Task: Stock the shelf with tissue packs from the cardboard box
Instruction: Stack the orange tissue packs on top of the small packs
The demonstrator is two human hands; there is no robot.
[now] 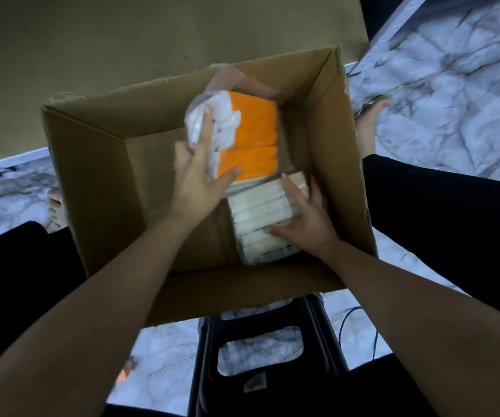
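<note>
An open cardboard box (pixel 98 176) stands on the floor between my legs. Inside it, toward the far right, an orange and white tissue pack (pixel 251 133) in clear wrap is tilted up. My left hand (pixel 200 173) grips its near left edge, fingers spread over the white end and thumb on the orange face. Nearer to me lies a white tissue pack (pixel 260 212) with several ridged rows. My right hand (pixel 306 218) rests flat on it, fingers curled over its right side and thumb across its front. The box's left half shows bare cardboard.
A black plastic stool (pixel 260 350) sits under me, just behind the box. White marble floor (pixel 453 100) surrounds it. My bare feet (pixel 369 124) flank the box. A tan wall panel (pixel 122 40) rises behind the box, and a white shelf rail (pixel 393 28) runs at top right.
</note>
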